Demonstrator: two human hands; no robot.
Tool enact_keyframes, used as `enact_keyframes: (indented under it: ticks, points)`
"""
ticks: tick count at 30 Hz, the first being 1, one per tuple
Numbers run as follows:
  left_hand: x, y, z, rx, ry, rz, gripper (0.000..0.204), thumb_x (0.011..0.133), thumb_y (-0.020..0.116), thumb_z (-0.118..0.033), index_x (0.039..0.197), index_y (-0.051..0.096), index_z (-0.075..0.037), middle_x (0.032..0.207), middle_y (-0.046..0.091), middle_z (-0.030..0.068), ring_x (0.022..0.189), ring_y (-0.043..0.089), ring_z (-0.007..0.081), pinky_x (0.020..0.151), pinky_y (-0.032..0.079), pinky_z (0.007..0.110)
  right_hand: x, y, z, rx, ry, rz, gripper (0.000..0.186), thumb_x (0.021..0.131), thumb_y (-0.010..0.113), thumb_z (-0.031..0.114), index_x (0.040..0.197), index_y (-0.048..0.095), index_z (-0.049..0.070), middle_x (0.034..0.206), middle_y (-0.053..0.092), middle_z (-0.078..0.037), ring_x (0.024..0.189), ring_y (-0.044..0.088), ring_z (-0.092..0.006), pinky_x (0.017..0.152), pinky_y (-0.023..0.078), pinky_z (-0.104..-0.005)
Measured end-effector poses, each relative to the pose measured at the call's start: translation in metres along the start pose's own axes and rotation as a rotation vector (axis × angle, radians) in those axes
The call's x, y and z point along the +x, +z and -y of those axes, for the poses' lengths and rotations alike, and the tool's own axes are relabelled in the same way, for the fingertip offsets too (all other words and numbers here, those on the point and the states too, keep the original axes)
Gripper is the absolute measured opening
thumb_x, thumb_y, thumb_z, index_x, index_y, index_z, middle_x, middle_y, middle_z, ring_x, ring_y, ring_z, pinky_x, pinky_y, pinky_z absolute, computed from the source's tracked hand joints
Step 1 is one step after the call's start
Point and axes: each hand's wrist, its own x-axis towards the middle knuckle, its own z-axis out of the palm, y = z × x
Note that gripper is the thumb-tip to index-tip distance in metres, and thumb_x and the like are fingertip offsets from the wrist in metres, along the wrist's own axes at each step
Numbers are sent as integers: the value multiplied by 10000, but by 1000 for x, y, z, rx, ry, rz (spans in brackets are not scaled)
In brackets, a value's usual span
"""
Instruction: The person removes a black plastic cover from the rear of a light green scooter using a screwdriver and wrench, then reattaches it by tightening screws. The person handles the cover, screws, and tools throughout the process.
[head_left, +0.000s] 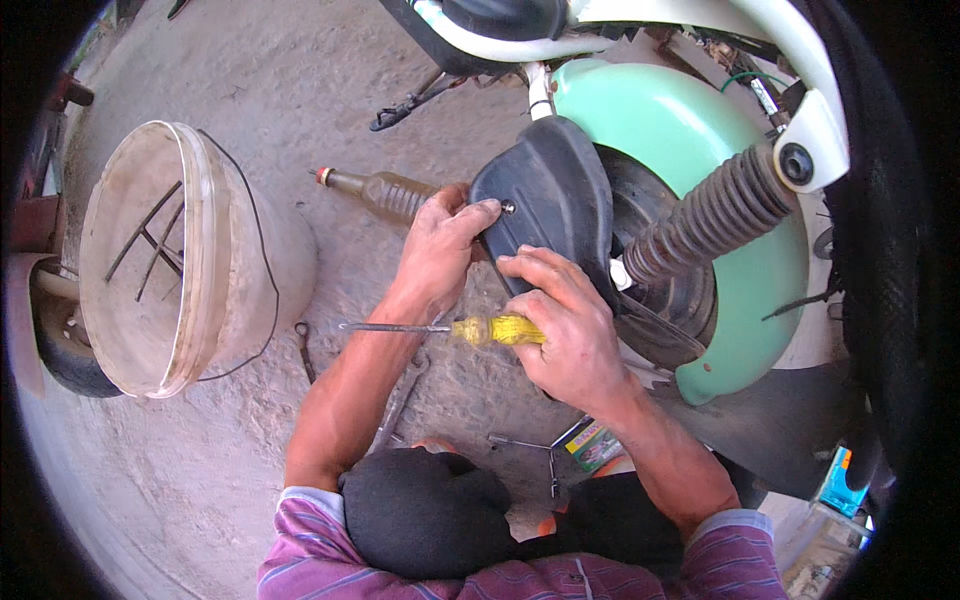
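Observation:
A black plastic cover [552,175] sits beside the wheel under a pale green mudguard [670,110]. My left hand [436,245] grips the cover's left edge, with the thumb on its face beside a small screw [508,208]. In my right hand [578,335] is a screwdriver [488,331] with a yellow handle, its shaft pointing left across my left forearm. The fingertips of that hand rest on the cover's lower part. My left fingers behind the edge are partly hidden.
A ribbed shock absorber boot [715,212] stands right of the cover. On the ground lie a brown bottle [375,190], a spanner [400,400], a T-shaped tool [550,455] and a small colourful box [597,446]. A white bucket [205,270] holding dark rods is at left.

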Motion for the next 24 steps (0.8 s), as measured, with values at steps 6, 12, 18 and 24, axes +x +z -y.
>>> enact_keyframes:
  ticks: [6, 12, 18, 24]
  points:
    - [2, 2, 4, 11, 37, -60, 304, 980, 675, -175, 1154, 631, 71, 961, 676, 76, 818, 655, 146, 698, 548, 328, -8, -31, 36, 103, 349, 68, 330, 818, 753, 2, 1138, 672, 11, 1218, 703, -174, 1129, 701, -347, 979, 547, -435]
    - [1, 0, 4, 86, 60, -77, 404, 952, 694, -213, 1200, 638, 100, 950, 692, 103, 805, 639, 158, 703, 521, 347, -27, -76, 68, 121, 569, 68, 502, 960, 626, 18, 1451, 522, -2, 1208, 665, -120, 1117, 662, -187, 977, 529, -355]
    - [3, 1, 3, 101, 72, -67, 405, 962, 686, -198, 1218, 595, 101, 957, 638, 68, 748, 591, 130, 609, 450, 305, -20, -91, 74, -178, 409, 127, 434, 933, 653, 18, 1357, 597, -53, 1253, 689, -227, 1158, 701, -346, 1030, 526, -418]
    - [3, 0, 5, 61, 86, -58, 349, 960, 685, -192, 1159, 605, 83, 951, 637, 68, 765, 606, 136, 619, 459, 309, -13, -89, 72, -208, 415, 135, 441, 919, 656, 21, 1351, 608, -52, 1256, 694, -250, 1173, 696, -382, 1035, 529, -431]
